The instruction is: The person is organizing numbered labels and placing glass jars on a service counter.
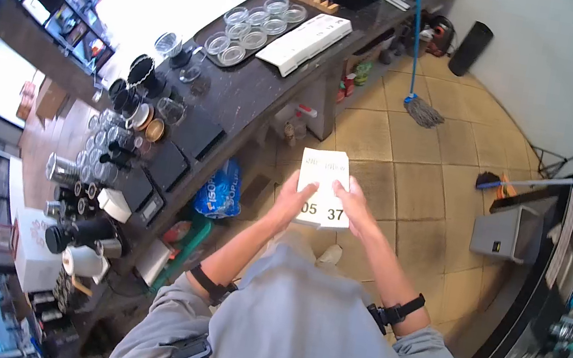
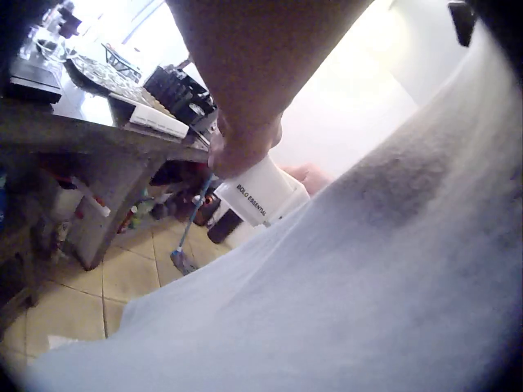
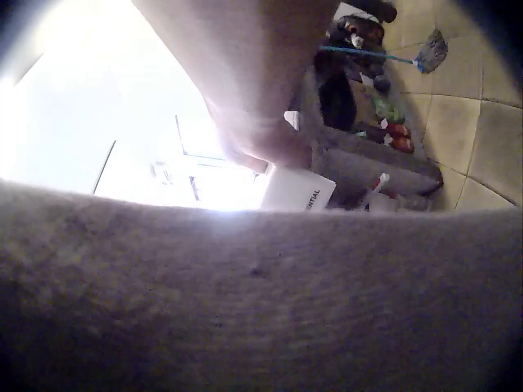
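Two white boxes or thick cards stand side by side before the person's body, the left one [image 1: 313, 165] printed "05" and the right one [image 1: 338, 169] printed "37". The left hand [image 1: 292, 197] grips the left side with its thumb on the front face. On the opposite side the right hand [image 1: 353, 205] holds on the same way. Small print reading "BOLO ESSENTIAL" shows on a white side face [image 2: 260, 196] in the left wrist view. In the right wrist view part of that white item [image 3: 298, 189] sticks out past the right hand [image 3: 274, 147].
A dark counter [image 1: 239, 98] on the left bears a tray of glass dishes [image 1: 253, 39], a long white box [image 1: 304, 44], black scales and many cups. A mop [image 1: 423, 113] stands on the tiled floor. At right are a grey bin [image 1: 506, 231] and a sink counter [image 1: 518, 320].
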Demonstrator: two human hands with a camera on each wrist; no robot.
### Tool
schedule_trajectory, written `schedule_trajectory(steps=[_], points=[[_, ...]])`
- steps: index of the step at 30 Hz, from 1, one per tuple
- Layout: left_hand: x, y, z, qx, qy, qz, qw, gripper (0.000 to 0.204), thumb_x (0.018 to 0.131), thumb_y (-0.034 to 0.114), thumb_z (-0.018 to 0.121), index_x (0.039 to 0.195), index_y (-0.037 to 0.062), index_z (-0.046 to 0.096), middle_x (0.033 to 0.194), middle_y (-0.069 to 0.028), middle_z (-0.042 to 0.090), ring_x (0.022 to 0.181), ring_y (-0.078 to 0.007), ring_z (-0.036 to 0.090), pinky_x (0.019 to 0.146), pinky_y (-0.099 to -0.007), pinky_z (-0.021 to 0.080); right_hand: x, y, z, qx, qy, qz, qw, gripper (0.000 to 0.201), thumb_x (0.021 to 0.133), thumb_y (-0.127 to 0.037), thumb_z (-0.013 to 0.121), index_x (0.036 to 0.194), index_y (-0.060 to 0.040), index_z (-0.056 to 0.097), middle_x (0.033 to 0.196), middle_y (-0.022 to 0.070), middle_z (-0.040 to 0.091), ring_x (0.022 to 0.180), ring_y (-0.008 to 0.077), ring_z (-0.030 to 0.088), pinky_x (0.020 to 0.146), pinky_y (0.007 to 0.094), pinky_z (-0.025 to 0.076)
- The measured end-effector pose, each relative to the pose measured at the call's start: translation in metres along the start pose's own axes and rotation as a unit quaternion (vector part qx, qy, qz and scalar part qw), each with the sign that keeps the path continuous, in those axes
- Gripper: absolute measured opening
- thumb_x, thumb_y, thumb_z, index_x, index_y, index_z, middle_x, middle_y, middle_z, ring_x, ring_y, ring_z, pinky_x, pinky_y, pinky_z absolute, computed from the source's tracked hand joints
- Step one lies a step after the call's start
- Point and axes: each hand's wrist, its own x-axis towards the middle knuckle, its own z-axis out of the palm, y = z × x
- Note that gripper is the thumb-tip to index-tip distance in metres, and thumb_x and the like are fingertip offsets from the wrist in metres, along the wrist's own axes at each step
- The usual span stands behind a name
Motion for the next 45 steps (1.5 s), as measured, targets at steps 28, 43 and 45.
schedule_trajectory(steps=[28,43,45], points=[[0.252,0.055,-0.204,-0.284,0.332,0.011,0.899,0.052,0.077,0.002,0.077,0.121,0.001,0.05,0.115,-0.0107,0.064,0.103,-0.0195,0.063,0.09,-0.0336,0.051,0.388,-0.096,0.193,-0.413,-0.286,-0.025,0.865,0.048,0.092,-0.013,0.056,0.134,0.0059,0.041,0.124,0.0237,0.057,0.115,0.0356,0.056,0.101,0.0408,0.042],[0.321,0.051,-0.213,-0.264,0.358,-0.034,0.895,0.055,0.079,0.003,0.075,0.128,0.0004,0.05,0.12,-0.0128,0.064,0.107,-0.022,0.064,0.092,-0.0362,0.054,0.477,-0.209,0.091,-0.432,-0.196,-0.282,0.834,0.027,0.085,0.0,0.057,0.111,-0.0058,0.063,0.113,0.0146,0.057,0.109,0.0298,0.055,0.094,0.0393,0.045],[0.328,0.052,-0.213,-0.267,0.357,-0.043,0.894,0.054,0.08,0.003,0.075,0.128,0.0006,0.051,0.12,-0.0124,0.064,0.107,-0.022,0.064,0.092,-0.0365,0.054,0.5,-0.23,0.071,-0.411,-0.181,-0.256,0.856,0.025,0.087,0.0,0.055,0.109,-0.006,0.064,0.112,0.0133,0.057,0.108,0.0276,0.056,0.092,0.038,0.047]])
